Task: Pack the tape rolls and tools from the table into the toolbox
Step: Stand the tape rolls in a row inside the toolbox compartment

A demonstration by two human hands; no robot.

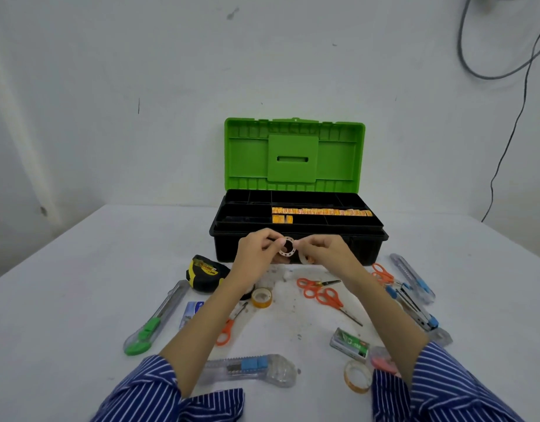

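Nearest the camera, two sleeves with blue and white stripes (159,388) frame a see-through plastic box cutter with a blue slider (250,365). Right of that cutter lies a flat ring of clear tape (357,376).

Farther off stands the toolbox (299,239), black and boxy, with its bright green lid standing open. Its top tray holds a row of small yellow-orange blocks (320,212).

Just in front of the toolbox, both hands are raised above the white table (65,300). The left hand (256,254) pinches a small round tape roll (286,247) with curled fingers. The right hand (326,249) curls its fingers round a clear tape roll (305,259) and touches the small roll too.

Left of the toolbox sits a chunky yellow and black tape measure (205,272). Orange-handled scissors (323,293) lie in front of the toolbox, near a yellow tape roll (261,297).
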